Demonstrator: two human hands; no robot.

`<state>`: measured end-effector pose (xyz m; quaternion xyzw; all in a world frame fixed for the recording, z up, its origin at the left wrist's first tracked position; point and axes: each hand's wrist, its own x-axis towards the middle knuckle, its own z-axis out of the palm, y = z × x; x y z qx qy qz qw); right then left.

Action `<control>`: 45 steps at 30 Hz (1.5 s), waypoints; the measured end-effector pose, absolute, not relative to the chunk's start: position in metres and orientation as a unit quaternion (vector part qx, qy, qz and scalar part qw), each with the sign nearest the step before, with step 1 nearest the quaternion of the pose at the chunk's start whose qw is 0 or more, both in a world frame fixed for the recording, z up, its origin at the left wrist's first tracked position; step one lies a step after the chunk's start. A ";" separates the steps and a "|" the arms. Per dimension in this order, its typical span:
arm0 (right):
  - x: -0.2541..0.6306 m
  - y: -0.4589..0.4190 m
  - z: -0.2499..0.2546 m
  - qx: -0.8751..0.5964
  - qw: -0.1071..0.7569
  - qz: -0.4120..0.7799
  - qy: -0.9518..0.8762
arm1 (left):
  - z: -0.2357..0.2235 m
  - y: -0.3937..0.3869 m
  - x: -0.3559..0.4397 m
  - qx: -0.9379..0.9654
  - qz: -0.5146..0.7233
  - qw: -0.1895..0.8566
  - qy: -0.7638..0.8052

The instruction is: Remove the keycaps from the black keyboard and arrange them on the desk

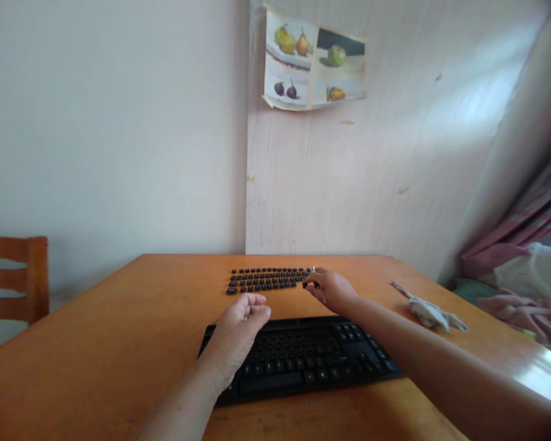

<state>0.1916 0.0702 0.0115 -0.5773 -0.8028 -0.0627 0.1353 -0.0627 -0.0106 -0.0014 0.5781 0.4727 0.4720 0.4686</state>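
Right hand (334,292): fingers nearly closed at a small key (305,285) beside the key rows (231,291); grip unconfirmed. Left hand (239,324): loosely curled, apparently empty, over the keyboard (269,384). Apparent step: single-key handling, requiring light fingertip control.

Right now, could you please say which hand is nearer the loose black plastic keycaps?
The right hand, at the keycap rows' right end; the left hand is short of them, above the black keyboard.

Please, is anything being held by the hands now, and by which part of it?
The right hand has its fingers at a small black keycap, but whether it is held, and where, cannot be told. The left hand shows nothing in it.
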 end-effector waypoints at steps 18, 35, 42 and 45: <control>0.187 0.132 -0.011 -0.592 0.032 -0.084 -0.801 | 0.007 -0.012 -0.065 0.570 0.491 0.433 0.497; 0.197 0.065 0.025 -0.548 0.284 0.018 -0.787 | 0.003 -0.010 -0.064 0.606 0.474 0.416 0.485; 0.189 -0.015 0.033 -0.582 0.336 0.294 -0.679 | 0.001 -0.013 -0.060 0.671 0.431 0.389 0.460; 0.188 -0.032 0.025 -0.591 0.319 0.334 -0.662 | -0.001 -0.014 -0.058 0.690 0.418 0.378 0.455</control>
